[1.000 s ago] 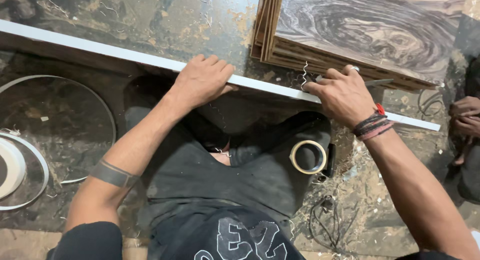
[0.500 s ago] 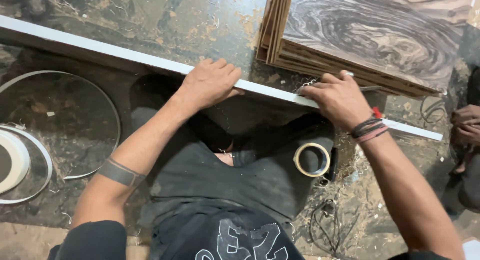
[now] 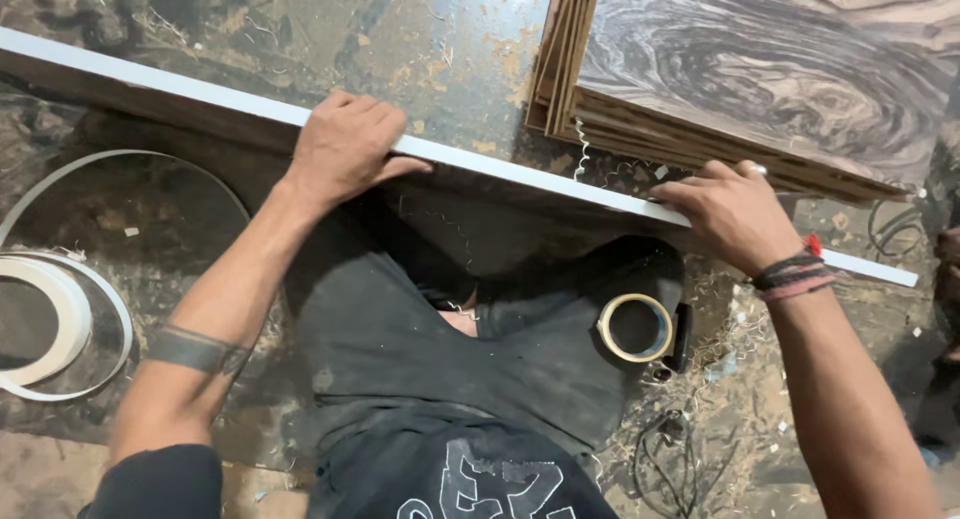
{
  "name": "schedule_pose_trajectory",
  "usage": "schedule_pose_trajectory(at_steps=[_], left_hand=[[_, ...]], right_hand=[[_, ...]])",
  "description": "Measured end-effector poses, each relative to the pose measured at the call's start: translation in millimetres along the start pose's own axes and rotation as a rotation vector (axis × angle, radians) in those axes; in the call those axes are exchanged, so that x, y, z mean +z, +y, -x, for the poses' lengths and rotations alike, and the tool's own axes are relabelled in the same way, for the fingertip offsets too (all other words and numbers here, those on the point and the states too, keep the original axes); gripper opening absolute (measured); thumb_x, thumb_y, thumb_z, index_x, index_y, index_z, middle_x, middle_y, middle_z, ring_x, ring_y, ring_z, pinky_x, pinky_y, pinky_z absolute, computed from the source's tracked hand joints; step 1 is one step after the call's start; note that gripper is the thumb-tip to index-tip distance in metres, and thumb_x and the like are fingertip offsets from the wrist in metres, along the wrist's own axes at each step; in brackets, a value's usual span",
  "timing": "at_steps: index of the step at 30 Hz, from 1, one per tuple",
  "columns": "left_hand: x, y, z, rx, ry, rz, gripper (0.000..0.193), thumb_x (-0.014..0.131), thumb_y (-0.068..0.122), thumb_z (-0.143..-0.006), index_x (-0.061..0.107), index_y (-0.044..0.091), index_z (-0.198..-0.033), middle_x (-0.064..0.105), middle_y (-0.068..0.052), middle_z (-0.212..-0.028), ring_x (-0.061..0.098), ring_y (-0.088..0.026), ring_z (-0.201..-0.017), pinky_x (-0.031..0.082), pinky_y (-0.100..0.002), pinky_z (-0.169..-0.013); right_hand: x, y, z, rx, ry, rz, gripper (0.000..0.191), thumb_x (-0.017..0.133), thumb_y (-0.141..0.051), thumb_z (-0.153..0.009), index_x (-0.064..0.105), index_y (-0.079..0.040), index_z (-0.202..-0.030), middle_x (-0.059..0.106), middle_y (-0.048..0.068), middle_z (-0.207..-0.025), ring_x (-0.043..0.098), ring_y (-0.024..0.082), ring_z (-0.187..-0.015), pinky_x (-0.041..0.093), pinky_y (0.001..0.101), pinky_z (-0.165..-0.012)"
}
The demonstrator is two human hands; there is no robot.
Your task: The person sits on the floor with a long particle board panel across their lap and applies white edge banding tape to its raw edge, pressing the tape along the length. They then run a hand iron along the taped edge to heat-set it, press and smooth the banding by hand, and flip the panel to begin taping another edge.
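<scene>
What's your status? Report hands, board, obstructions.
Left hand gripping white board edge. Right hand pressing same edge. Tape roll on lap, veneer stack beyond.

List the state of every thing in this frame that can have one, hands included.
Left hand: palm down, gripping the white-edged board.
Right hand: resting on the board's edge.
White-edged board: on edge, slanting across the floor.
Veneer sheets: stacked flat.
Tape roll: lying flat on the lap.
White edge banding: loosely coiled.

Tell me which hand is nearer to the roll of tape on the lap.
The right. The right hand rests on the white-edged board just above the tape roll. The left hand grips the same board much farther along, well off to the roll's left.
</scene>
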State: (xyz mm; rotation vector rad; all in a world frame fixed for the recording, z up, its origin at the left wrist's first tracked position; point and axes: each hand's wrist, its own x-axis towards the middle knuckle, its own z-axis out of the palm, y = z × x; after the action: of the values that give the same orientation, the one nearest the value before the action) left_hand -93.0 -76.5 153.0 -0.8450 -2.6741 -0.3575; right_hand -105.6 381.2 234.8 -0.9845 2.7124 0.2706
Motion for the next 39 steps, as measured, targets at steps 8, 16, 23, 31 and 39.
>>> schedule_pose_trajectory(at_steps=[8, 16, 23, 31, 39], left_hand=[[44, 103, -54, 0.033, 0.092, 0.159, 0.048, 0.075, 0.055, -0.086, 0.058, 0.01, -0.084, 0.061, -0.008, -0.079, 0.063, -0.028, -0.082, 0.049, -0.04, -0.076], [64, 145, -82, 0.049, 0.068, 0.148, 0.05, 0.074, 0.056, -0.087, 0.059, 0.009, -0.088, 0.06, -0.007, -0.08, 0.062, -0.026, -0.081, 0.048, -0.038, -0.073], [68, 143, -81, 0.045, 0.089, 0.145, 0.049, 0.074, 0.056, -0.084, 0.06, 0.009, -0.091, 0.06, -0.006, -0.081, 0.062, -0.025, -0.082, 0.048, -0.038, -0.071], [68, 140, -78, 0.046, 0.059, 0.19, 0.047, 0.076, 0.053, -0.084, 0.06, 0.009, -0.091, 0.061, -0.006, -0.082, 0.062, -0.026, -0.082, 0.047, -0.039, -0.07], [43, 43, -18, -0.086, 0.006, 0.138, 0.053, 0.087, 0.054, -0.076, 0.066, 0.012, -0.1, 0.066, -0.009, -0.092, 0.064, -0.033, -0.097, 0.043, -0.051, -0.101]], right_hand=[[24, 53, 66, 0.113, -0.072, 0.117, 0.037, 0.071, -0.023, -0.085, 0.072, -0.035, -0.121, 0.074, -0.016, -0.117, 0.061, 0.012, -0.107, 0.039, 0.0392, -0.094], [30, 60, 78, 0.105, -0.028, 0.092, 0.038, 0.072, -0.025, -0.081, 0.073, -0.031, -0.119, 0.074, -0.012, -0.116, 0.06, 0.015, -0.104, 0.039, 0.0401, -0.094], [9, 37, 53, 0.055, -0.029, 0.115, 0.039, 0.073, -0.031, -0.08, 0.074, -0.031, -0.119, 0.075, -0.011, -0.111, 0.062, 0.014, -0.101, 0.042, 0.0371, -0.09], [-4, -24, -22, -0.089, 0.072, 0.045, 0.036, 0.061, -0.01, -0.086, 0.074, -0.025, -0.116, 0.076, -0.004, -0.099, 0.068, 0.017, -0.094, 0.043, 0.0393, -0.081], [-24, -53, -63, -0.159, 0.038, -0.02, 0.026, 0.057, -0.013, -0.093, 0.072, -0.024, -0.112, 0.075, -0.002, -0.095, 0.069, 0.021, -0.095, 0.046, 0.0399, -0.085]])
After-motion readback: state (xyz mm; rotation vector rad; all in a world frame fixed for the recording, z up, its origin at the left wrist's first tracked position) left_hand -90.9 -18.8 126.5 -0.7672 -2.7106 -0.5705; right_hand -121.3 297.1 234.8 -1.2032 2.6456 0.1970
